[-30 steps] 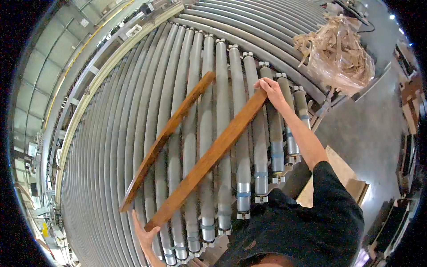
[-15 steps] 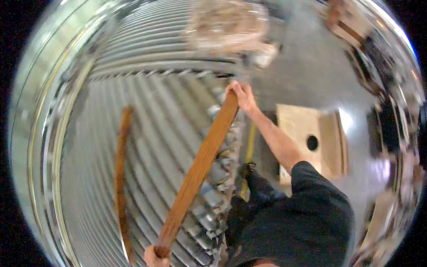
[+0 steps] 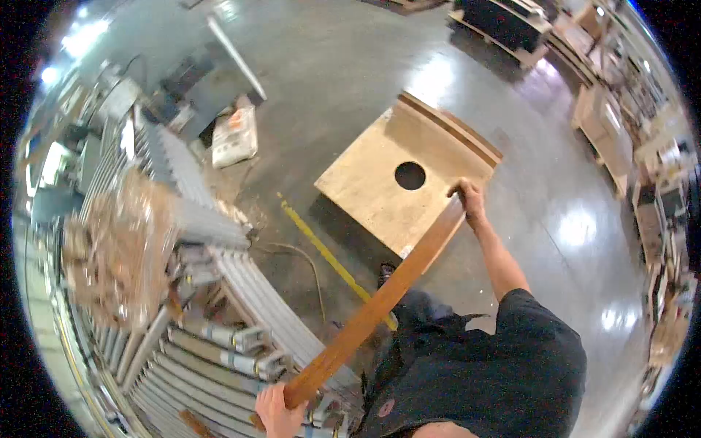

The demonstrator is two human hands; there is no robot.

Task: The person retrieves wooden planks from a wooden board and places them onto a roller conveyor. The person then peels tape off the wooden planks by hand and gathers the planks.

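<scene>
Nearest to me is my dark shirt [image 3: 496,365], which carries a small pinkish mark [image 3: 387,407]; if it has letters, I cannot read them. Just beyond it, my left hand [image 3: 281,410] is closed around the near end of a long brown board [image 3: 372,310], and my right hand [image 3: 469,203] grips its other end. So the board is held slantwise in front of my body, between the two hands. As I judge, the picking up of this board is done, while the setting down is not yet done. Whether its underside touches something, I cannot tell.

Under and beside my left hand are the metal rollers [image 3: 212,372]. On them, at the lower edge of the view, lies another brown piece [image 3: 193,423], cut off by the frame; neither hand holds it, so I would count it as not yet handled.

Further away, a pale wooden platform [image 3: 358,182] with a round dark hole [image 3: 410,175] stands on the floor, near my right hand. A yellow floor line [image 3: 321,252] runs beside it, without any writing. To the left is a bundle of brown paper in clear plastic [image 3: 120,252]. Farther still, a white bag [image 3: 235,139] shows orange print, too blurred for reading.
</scene>
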